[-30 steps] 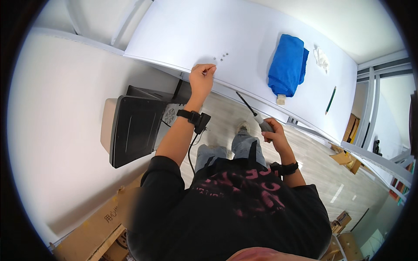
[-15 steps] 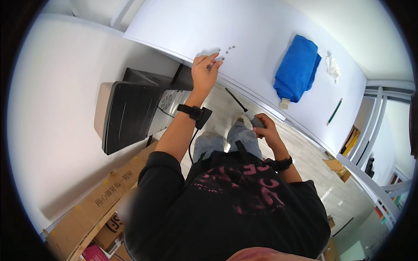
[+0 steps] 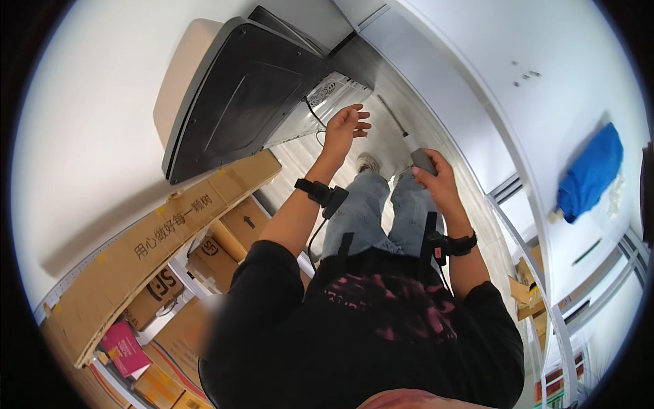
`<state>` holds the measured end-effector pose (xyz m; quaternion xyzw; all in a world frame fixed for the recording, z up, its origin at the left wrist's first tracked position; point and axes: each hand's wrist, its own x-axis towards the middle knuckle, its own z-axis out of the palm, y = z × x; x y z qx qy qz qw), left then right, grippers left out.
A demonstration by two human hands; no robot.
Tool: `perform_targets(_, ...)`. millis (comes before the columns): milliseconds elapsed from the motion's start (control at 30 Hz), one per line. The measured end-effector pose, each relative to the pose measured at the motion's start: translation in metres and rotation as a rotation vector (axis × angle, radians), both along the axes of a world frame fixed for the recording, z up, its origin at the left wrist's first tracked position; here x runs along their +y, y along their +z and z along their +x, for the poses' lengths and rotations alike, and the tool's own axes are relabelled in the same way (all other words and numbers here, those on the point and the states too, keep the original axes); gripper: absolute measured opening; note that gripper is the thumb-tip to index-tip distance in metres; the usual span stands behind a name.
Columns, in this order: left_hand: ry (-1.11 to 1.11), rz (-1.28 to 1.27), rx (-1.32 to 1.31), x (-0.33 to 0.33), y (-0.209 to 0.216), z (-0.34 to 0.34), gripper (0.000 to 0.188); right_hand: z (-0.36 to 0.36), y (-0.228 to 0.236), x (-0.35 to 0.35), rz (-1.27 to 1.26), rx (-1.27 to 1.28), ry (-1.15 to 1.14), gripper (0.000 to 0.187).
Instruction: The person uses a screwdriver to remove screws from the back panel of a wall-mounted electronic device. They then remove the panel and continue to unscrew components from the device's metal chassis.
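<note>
My right hand (image 3: 438, 178) is wrapped round the grey handle of a screwdriver (image 3: 424, 161). Its long dark shaft points away from me, up and to the left, above the floor. My left hand (image 3: 349, 129) hovers in the air beyond my knees, left of the shaft. Its fingers are loosely bent and apart, with nothing visible between them. Several small screws (image 3: 526, 77) lie loose on the white tabletop (image 3: 572, 75) at the right, away from both hands.
A folded blue cloth (image 3: 591, 174), a white crumpled tissue (image 3: 615, 194) and a dark pencil (image 3: 586, 252) lie on the table. At left are a large black panel with a beige side (image 3: 238, 102), a fan-grilled case (image 3: 320, 95) and a long cardboard box (image 3: 170, 218) above other cartons.
My left hand has left the screws on the tabletop and drawn back over the floor. The view has swung left, shifting the table to the right. My right hand keeps the screwdriver.
</note>
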<state>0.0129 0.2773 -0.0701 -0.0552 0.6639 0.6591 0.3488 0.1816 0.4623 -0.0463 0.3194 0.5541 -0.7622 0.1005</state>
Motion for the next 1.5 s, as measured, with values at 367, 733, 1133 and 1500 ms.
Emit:
perform_targets(367, 0.079, 0.276, -0.044, -0.013, -0.052, -0.075, 0.032, -0.067, -0.064, -0.083, -0.186, 0.094, -0.251, 0.040)
perform_targets(733, 0.214, 0.256, -0.015, 0.005, -0.052, -0.087, 0.028, -0.095, -0.072, -0.076, -0.168, 0.088, -0.350, 0.032)
perform_targets(1133, 0.238, 0.283, -0.017, 0.004, -0.055, -0.088, 0.029, -0.097, -0.069, -0.069, -0.267, 0.084, -0.359, 0.033)
perform_targets(1500, 0.253, 0.289, -0.019, 0.006, -0.047, -0.086, 0.027, -0.103, -0.057, -0.067, 0.406, 0.270, -0.214, 0.032)
